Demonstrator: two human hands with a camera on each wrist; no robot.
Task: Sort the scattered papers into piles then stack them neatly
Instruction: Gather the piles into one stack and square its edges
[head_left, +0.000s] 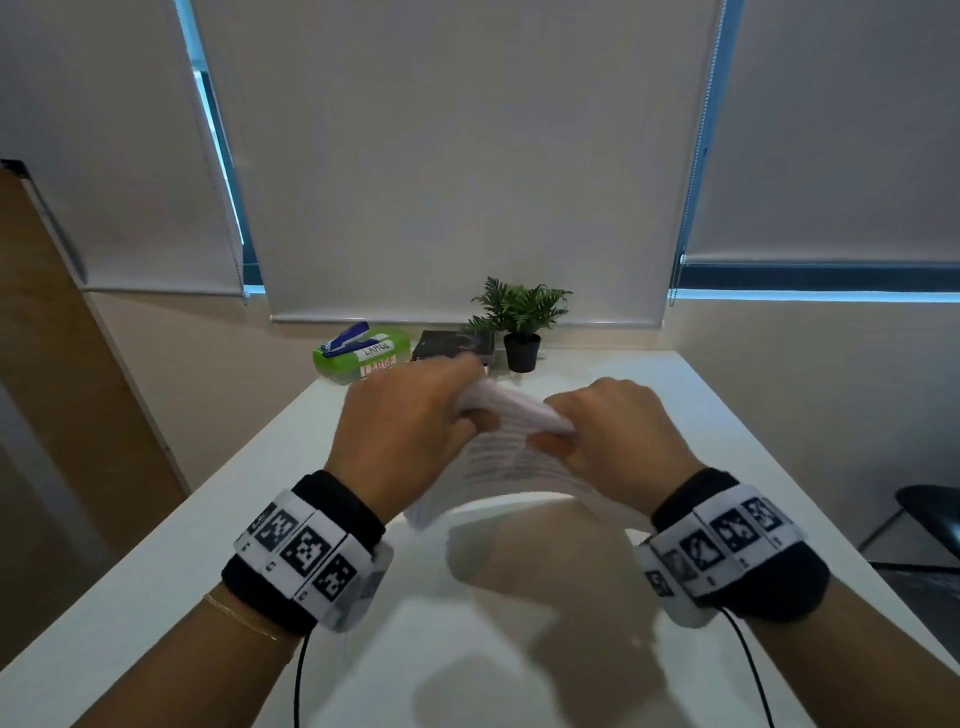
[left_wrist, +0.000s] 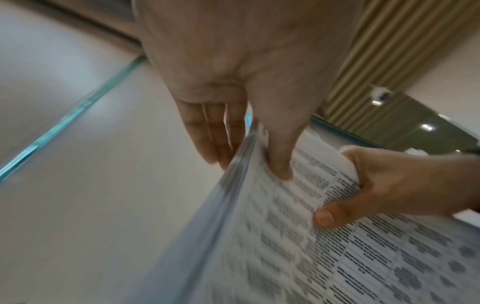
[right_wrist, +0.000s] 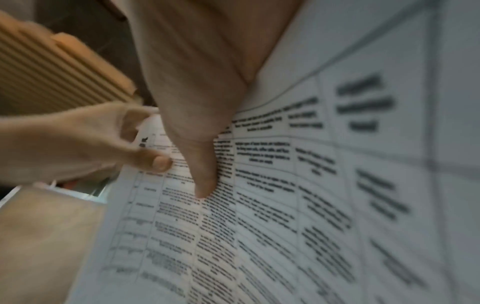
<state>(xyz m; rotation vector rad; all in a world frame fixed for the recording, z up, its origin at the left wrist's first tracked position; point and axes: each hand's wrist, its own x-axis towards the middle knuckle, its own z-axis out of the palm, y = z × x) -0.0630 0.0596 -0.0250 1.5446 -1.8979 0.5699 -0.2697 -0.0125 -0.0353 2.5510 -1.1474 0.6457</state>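
A stack of printed papers (head_left: 511, 457) stands upright above the white table (head_left: 208, 519), its lower edge curving just over the surface. My left hand (head_left: 410, 426) grips the stack's top edge on the left, thumb on the printed face and fingers behind. My right hand (head_left: 602, 431) grips the same top edge on the right. The left wrist view shows the papers (left_wrist: 298, 236) with tables of text, my left hand (left_wrist: 249, 144) pinching them and my right hand (left_wrist: 376, 185) beside it. In the right wrist view my right hand's thumb (right_wrist: 202, 164) presses the printed sheet (right_wrist: 298, 195); the left hand (right_wrist: 109, 139) holds its far edge.
At the table's far edge stand a green box (head_left: 358, 356) labelled LARGE with a blue stapler (head_left: 345, 338) on top, a dark book (head_left: 457, 345) and a small potted plant (head_left: 519, 322). A black chair (head_left: 924, 514) is on the right. Window blinds hang behind.
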